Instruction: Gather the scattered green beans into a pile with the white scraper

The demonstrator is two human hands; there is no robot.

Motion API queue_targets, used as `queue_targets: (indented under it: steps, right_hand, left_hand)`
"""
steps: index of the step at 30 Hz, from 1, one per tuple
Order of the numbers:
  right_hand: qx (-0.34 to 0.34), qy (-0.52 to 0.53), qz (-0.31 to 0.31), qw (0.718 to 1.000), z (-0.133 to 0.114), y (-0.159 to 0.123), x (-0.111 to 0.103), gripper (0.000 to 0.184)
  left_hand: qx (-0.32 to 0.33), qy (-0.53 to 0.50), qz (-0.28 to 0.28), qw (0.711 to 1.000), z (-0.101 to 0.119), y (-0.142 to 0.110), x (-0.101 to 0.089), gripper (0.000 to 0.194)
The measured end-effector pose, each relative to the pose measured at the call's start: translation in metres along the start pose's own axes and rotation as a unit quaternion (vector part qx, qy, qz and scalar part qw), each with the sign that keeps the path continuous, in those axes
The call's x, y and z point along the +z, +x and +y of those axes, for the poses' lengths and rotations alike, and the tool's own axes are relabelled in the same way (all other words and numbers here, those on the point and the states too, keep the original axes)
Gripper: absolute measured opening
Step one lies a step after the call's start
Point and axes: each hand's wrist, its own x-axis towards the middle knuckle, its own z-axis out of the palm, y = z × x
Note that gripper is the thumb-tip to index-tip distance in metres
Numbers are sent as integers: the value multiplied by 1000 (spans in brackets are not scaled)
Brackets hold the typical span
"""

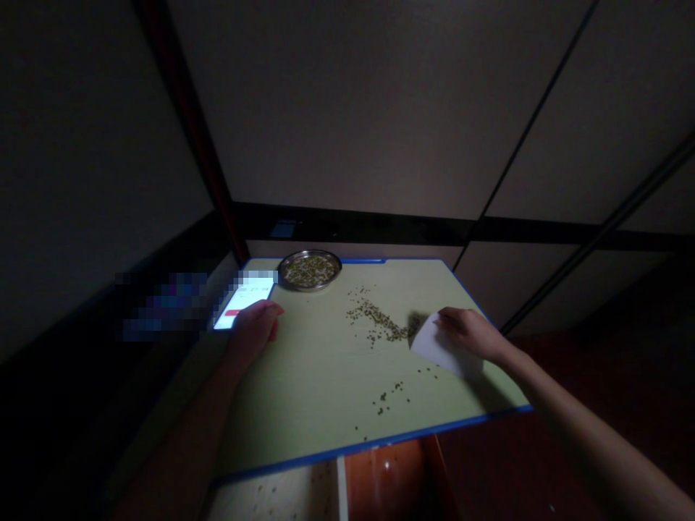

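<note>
- Right hand (465,331) grips tilted paper (446,352) beside scattered seeds (397,333).
- Left hand (258,327) curled at lit phone (247,298); contents not discernible.
- Metal tray (310,290), bearing more seeds, stands near far edge of worktop (309,383).
- Worktop pale green, blue-edged.

Dim room, apparently in a home, panelled wall (337,108), blue-edged table (304,376), lit phone (247,302), reddish floor (548,434)

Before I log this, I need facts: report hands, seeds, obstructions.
Right hand grips white sheet. Left hand near lit phone. Seeds scattered on table, sharing it with phone and tray.
</note>
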Motion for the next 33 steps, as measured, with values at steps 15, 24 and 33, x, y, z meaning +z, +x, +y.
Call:
queue_targets:
  steps: [15, 24, 33]
  right_hand:
    - [-161, 47, -75, 983, -102, 8, 20, 21]
    - [-210, 106, -115, 965, -112, 4, 22, 22]
    - [-204, 142, -135, 959, -108, -2, 29, 19]
  left_hand:
    - [12, -5, -1, 1000, -7, 3, -1, 20]
    - [6, 15, 7, 1000, -5, 2, 0, 22]
    - [12, 9, 5, 1000, -2, 0, -1, 24]
